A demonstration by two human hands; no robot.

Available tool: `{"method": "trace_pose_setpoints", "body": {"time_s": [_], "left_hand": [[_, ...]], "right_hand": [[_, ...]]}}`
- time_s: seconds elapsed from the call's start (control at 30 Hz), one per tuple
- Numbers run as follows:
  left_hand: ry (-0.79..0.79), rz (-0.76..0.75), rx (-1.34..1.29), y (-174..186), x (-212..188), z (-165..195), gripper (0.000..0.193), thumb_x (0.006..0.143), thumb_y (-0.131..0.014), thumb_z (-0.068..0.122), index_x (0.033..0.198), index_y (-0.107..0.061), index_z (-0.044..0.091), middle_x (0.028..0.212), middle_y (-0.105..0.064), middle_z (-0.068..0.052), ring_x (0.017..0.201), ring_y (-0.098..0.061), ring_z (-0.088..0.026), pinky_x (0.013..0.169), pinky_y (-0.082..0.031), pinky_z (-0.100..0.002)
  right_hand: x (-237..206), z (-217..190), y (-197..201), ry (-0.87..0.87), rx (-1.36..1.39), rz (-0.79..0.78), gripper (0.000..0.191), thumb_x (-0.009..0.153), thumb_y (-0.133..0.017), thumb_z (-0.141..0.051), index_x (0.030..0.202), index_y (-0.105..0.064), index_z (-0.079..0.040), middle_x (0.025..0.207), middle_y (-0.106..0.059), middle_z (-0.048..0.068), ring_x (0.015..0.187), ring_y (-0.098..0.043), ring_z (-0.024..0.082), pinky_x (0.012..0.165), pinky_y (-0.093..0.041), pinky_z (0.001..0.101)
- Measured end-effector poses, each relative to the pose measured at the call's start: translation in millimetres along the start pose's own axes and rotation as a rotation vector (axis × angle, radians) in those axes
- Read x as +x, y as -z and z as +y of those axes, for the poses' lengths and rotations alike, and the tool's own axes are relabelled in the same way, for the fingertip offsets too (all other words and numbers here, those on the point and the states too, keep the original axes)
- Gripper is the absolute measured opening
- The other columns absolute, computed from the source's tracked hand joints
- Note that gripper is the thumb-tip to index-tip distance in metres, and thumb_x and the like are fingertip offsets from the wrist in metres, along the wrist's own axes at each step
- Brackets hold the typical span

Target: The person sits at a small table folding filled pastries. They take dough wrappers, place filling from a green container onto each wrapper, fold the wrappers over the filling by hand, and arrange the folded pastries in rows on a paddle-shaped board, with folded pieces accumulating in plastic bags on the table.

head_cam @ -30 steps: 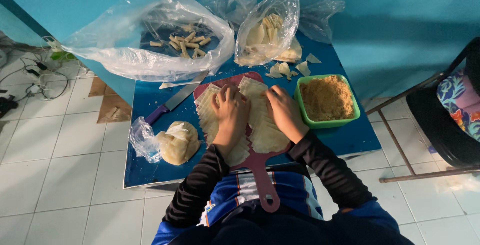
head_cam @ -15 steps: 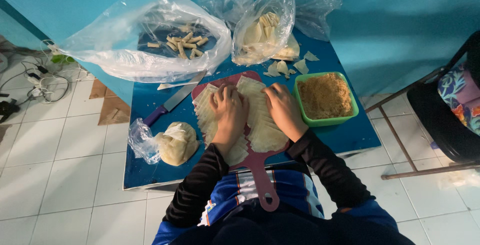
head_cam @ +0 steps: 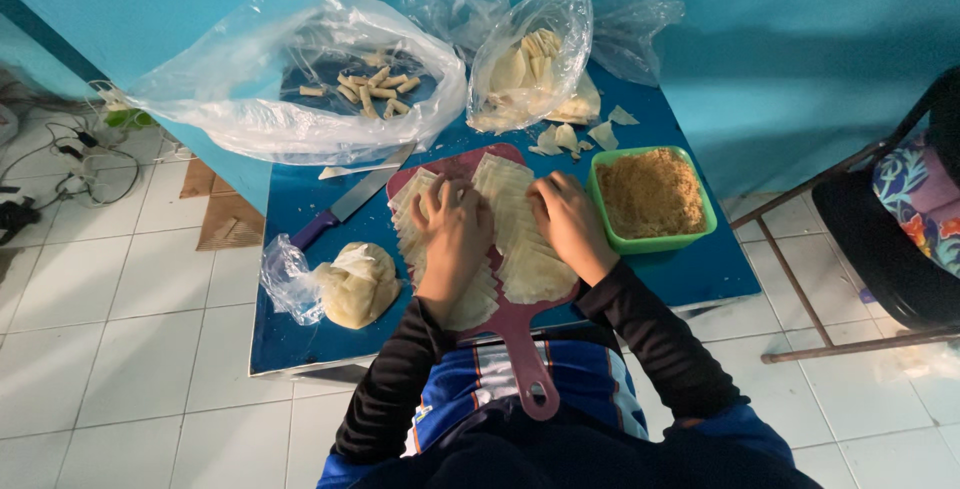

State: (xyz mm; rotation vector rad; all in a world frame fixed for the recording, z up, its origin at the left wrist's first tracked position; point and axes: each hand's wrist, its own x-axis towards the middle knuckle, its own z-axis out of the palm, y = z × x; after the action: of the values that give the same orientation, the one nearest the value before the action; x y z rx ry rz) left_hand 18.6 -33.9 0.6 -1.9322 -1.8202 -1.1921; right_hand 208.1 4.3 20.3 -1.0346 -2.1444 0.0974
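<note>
Pale pastry sheets (head_cam: 520, 239) fanned in two overlapping rows across a dark red cutting board (head_cam: 515, 334) at the middle of the blue tabletop (head_cam: 700, 269), board handle pointing back toward the body. Left hand (head_cam: 452, 239) flat on the left row, fingers (head_cam: 440, 199) spread narrowly and pressed onto the sheets, gripping nothing. Right hand (head_cam: 568, 224) flat on the right row, fingers close together, likewise resting on the sheets, nothing closed inside. Both wrists in black sleeves.

Just right of the board, touching or nearly touching it, a green tub (head_cam: 650, 199) filled with brown crumbly filling. Left of the board, a lump of dough in a clear wrap (head_cam: 350, 284) near the tabletop's front edge. Above that, a knife with a purple handle (head_cam: 345, 207) lying aslant, blade tip toward the board's far corner. At the far left, a large clear bag (head_cam: 290, 79) opened wide over small rolled pieces (head_cam: 370, 89). Beside it, a second clear bag (head_cam: 530, 59) with more pale wrappers inside. Loose triangular pastry scraps (head_cam: 570, 137) between that bag and the tub. White tiled floor (head_cam: 130, 319) all around, a dark chair (head_cam: 890, 239) at the right.
</note>
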Motion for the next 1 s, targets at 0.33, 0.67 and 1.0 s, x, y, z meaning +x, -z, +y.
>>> {"method": "trace_pose_setpoints", "body": {"time_s": [0.33, 0.67, 1.0], "left_hand": [[0.018, -0.131, -0.037, 7.0, -3.6, 4.7, 0.021, 0.084, -0.076, 0.031, 0.092, -0.069, 0.013, 0.130, -0.056, -0.005, 0.142, -0.039, -0.034, 0.114, -0.018, -0.066], [0.038, -0.178, -0.048, 4.5, -5.4, 4.8, 0.017, 0.087, -0.074, 0.028, 0.092, -0.069, 0.013, 0.130, -0.057, -0.004, 0.143, -0.038, -0.034, 0.115, -0.016, -0.066], [0.019, -0.113, -0.018, 0.9, -7.4, 6.4, 0.019, 0.089, -0.071, 0.028, 0.099, -0.070, 0.012, 0.130, -0.056, -0.005, 0.142, -0.038, -0.033, 0.114, -0.016, -0.064]], "right_hand": [[-0.3, -2.2, 2.3, -0.006, -0.043, -0.026, 0.014, 0.091, -0.071, -0.006, 0.101, -0.062, -0.006, 0.100, -0.058, 0.010, 0.100, -0.060, 0.034, 0.079, -0.050, 0.0424], [3.8, -3.6, 1.4, -0.026, -0.042, -0.021, 0.016, 0.088, -0.074, -0.009, 0.096, -0.061, -0.005, 0.098, -0.058, 0.010, 0.098, -0.059, 0.033, 0.079, -0.050, 0.0424], [3.2, -5.8, 4.8, -0.022, 0.026, -0.007, 0.018, 0.088, -0.072, -0.003, 0.097, -0.056, -0.004, 0.097, -0.058, 0.011, 0.095, -0.059, 0.034, 0.076, -0.049, 0.0428]]}}
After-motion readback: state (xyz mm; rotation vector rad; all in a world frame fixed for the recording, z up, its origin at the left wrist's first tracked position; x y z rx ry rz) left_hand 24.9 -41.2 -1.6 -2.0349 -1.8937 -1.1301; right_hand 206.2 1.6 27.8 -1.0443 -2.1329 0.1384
